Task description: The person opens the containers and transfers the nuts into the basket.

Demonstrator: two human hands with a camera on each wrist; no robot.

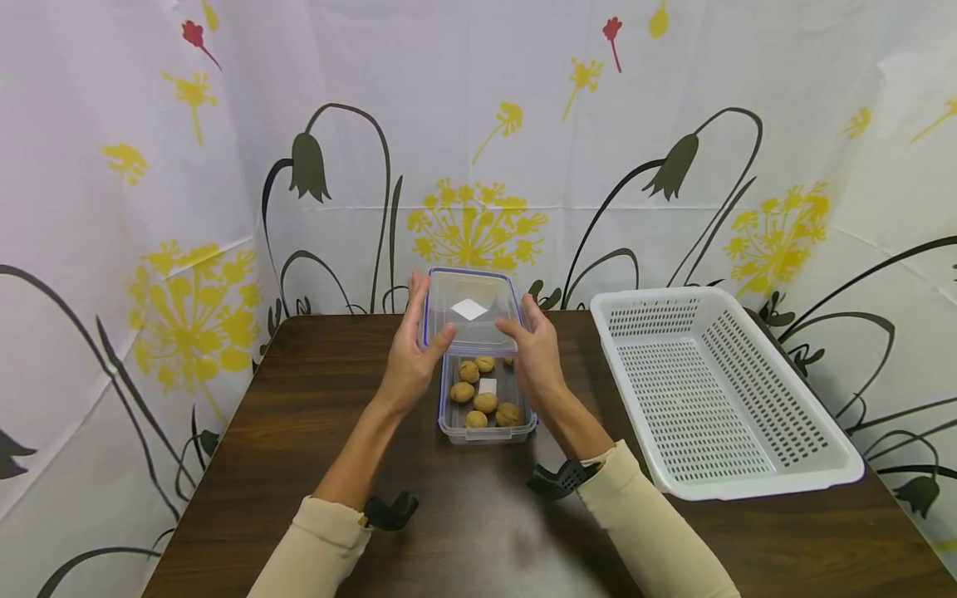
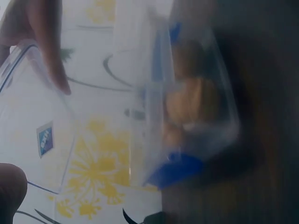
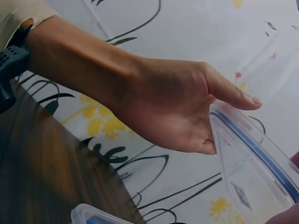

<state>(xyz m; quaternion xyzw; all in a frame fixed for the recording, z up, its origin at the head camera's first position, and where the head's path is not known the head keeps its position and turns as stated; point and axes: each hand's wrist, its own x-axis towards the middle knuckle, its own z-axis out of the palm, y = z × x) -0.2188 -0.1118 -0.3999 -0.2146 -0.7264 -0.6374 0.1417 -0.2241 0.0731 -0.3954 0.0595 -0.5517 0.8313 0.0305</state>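
A clear plastic lid [image 1: 484,288] with blue edging and a white diamond-shaped label tilts up above a clear box [image 1: 489,435]. My left hand [image 1: 404,363] holds the lid by its left side, thumb over the face and fingers along the edge. On the opposite side my right hand [image 1: 540,359] grips it, with the thumb [image 3: 238,99] lying across the corner in the right wrist view. Several walnuts [image 1: 508,414] and a white square label show inside the box. The left wrist view blurs the walnuts [image 2: 191,102] and a blue strip [image 2: 176,170] on the box.
To the right, a large white perforated basket [image 1: 777,488] stands on the dark wooden table [image 1: 314,399]. Behind the table hangs a white curtain [image 1: 463,91] printed with yellow, red and dark green flowers. Each wrist wears a black device [image 1: 391,512].
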